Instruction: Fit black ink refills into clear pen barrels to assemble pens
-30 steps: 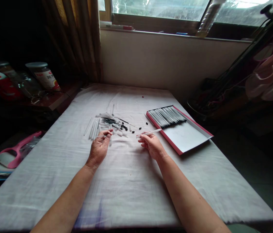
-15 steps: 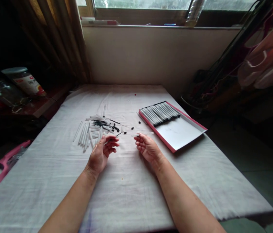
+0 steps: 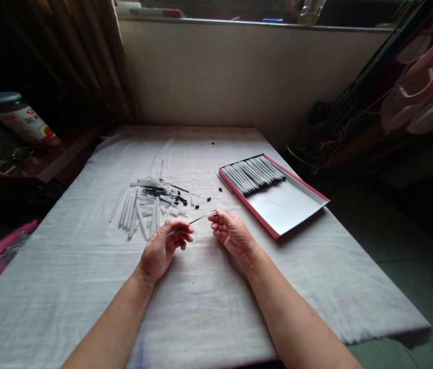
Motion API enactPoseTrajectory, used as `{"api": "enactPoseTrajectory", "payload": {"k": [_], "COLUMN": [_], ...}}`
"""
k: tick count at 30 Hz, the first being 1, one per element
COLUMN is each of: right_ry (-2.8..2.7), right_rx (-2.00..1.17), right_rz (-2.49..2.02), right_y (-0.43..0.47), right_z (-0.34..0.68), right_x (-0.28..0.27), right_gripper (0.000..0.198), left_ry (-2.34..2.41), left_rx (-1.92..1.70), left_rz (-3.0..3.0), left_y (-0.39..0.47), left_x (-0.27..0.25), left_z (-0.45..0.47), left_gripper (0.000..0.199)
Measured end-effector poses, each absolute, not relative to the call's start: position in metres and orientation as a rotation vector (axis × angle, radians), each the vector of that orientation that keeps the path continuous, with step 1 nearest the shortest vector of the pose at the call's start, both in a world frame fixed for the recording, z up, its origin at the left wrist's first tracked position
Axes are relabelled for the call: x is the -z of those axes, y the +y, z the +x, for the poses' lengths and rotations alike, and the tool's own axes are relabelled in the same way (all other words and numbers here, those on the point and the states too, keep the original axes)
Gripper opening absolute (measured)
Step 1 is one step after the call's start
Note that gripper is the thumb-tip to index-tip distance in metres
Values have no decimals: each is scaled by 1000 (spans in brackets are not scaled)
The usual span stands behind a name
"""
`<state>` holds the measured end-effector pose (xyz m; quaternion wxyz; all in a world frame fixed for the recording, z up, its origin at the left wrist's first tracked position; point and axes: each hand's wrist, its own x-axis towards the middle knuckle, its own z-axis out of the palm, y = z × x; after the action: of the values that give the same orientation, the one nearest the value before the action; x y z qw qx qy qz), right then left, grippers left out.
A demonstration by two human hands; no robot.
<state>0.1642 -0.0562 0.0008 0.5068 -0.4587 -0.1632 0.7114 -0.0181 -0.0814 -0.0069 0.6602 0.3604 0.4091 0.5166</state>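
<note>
"What do the two hands hold?"
"The left hand (image 3: 167,243) has its fingers closed on a thin black pen refill with pale tip (image 3: 196,221). The right hand (image 3: 235,233) pinches a clear plastic pen barrel (image 3: 233,209)."
"Where are these?"
"Between the hands, above the white cloth-covered tabletop (image 3: 208,312). The tip meets the barrel's end; whether it is inside, I cannot tell."
"And around?"
"Beyond the left hand, a loose heap of translucent barrels and black refills (image 3: 155,191); to the right, a shallow red-edged box (image 3: 248,206) with black-ended pens (image 3: 255,175)."
</note>
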Motion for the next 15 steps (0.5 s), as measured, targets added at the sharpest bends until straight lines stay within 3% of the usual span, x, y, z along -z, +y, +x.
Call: {"api": "enactPoseTrajectory", "payload": {"k": [15], "right_ry": [-558], "right_rx": [-1723], "right_rz": [-1020], "right_y": [-58], "right_z": [163], "right_x": [3], "right_gripper": [34], "left_ry": [840], "left_rx": [-1083], "left_rz": [849], "left_y": [-71], "left_x": [-7], "left_z": [-14], "left_gripper": [60]}}
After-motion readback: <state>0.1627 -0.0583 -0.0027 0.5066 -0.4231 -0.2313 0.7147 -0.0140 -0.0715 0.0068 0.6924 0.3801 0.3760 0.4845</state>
